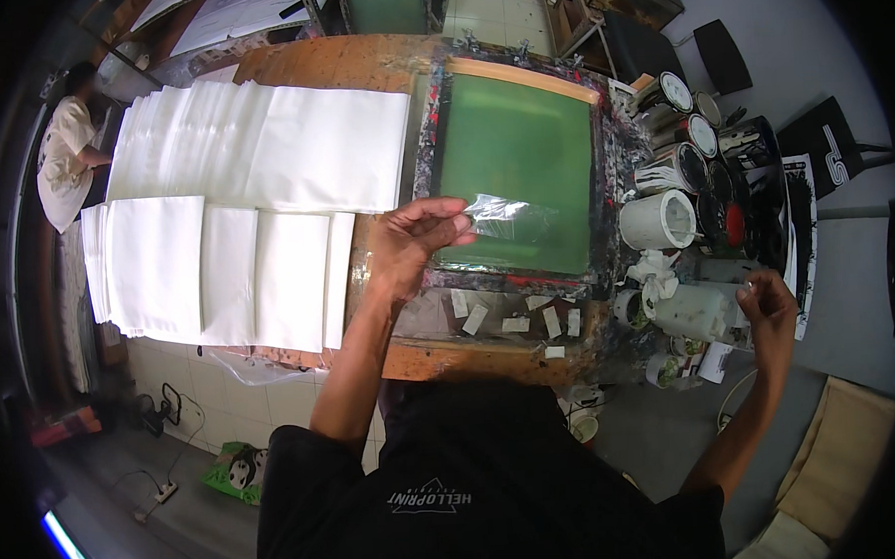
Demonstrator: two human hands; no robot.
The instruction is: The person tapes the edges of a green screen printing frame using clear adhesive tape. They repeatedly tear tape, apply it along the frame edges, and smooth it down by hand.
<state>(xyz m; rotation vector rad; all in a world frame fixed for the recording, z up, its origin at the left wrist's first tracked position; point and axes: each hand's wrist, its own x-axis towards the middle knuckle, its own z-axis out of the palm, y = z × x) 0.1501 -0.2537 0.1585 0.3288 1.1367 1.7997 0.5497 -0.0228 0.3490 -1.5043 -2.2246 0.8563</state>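
My left hand (412,243) pinches a small piece of clear plastic film (512,214) between thumb and fingers. The film stretches to the right over the lower part of a screen printing frame (518,144) with green mesh and a wooden edge. Over at the right, my right hand (770,306) is raised with its fingertips pressed together; whatever is in them is too small to make out. Beside it lies a translucent plastic jug (693,312). Below the frame are several small white pieces (515,324) scattered on the table.
White sheets or bags (334,145) are fanned out in rows on the left of the wooden table (431,362). Ink-stained cans (678,168) and a white bucket (657,221) crowd the right side. Another person (68,150) is at the far left.
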